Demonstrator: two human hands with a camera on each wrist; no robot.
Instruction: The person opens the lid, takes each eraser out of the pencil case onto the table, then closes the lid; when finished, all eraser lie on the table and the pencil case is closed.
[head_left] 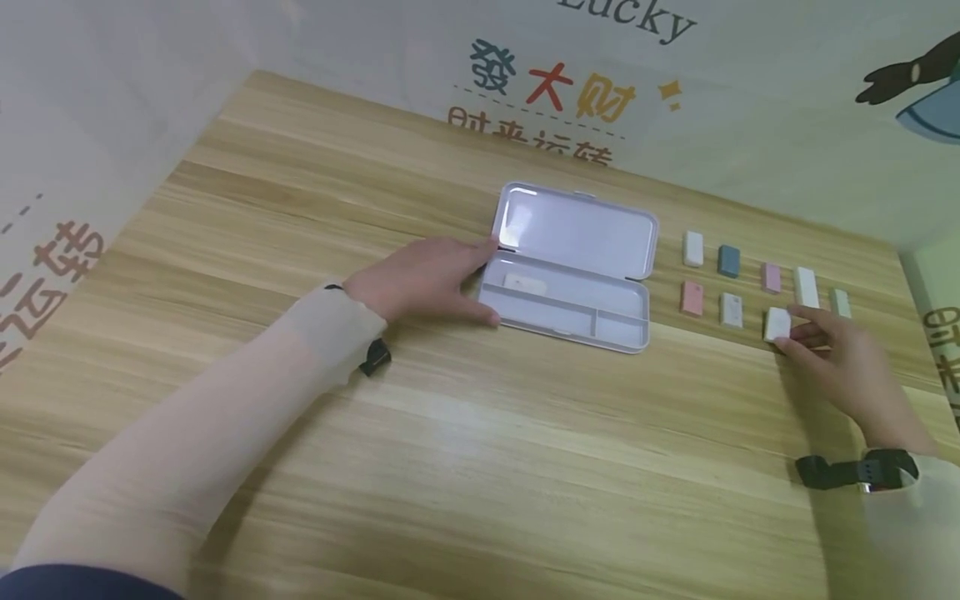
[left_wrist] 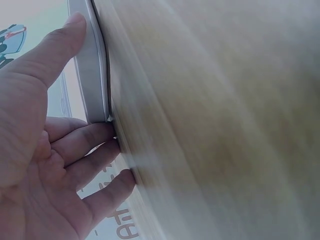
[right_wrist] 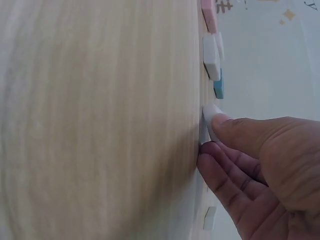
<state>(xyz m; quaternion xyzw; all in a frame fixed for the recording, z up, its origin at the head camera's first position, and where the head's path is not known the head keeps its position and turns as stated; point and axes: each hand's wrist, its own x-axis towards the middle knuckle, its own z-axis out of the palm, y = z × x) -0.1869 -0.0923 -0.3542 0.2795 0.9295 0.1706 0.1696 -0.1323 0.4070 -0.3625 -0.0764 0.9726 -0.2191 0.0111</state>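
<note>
A light lavender pencil case [head_left: 551,321] lies unfolded on the wooden table, its lid [head_left: 581,229] towards the wall. One white eraser [head_left: 525,284] sits in its back compartment. My left hand [head_left: 427,279] rests against the case's left end; in the left wrist view its thumb lies along the case wall [left_wrist: 92,70] and its fingertips touch the table. To the right, my right hand [head_left: 847,354] pinches a white eraser [head_left: 777,324] between thumb and fingers, low over the table. In the right wrist view the thumb covers part of that eraser [right_wrist: 210,117].
Right of the case, small erasers lie in two rows: white [head_left: 693,248], blue [head_left: 728,261], purple-pink [head_left: 771,277], long white [head_left: 806,287], pale green [head_left: 841,302], pink [head_left: 692,297] and light grey [head_left: 731,309]. A printed wall covering [head_left: 360,50] borders the wooden table [head_left: 450,450] behind.
</note>
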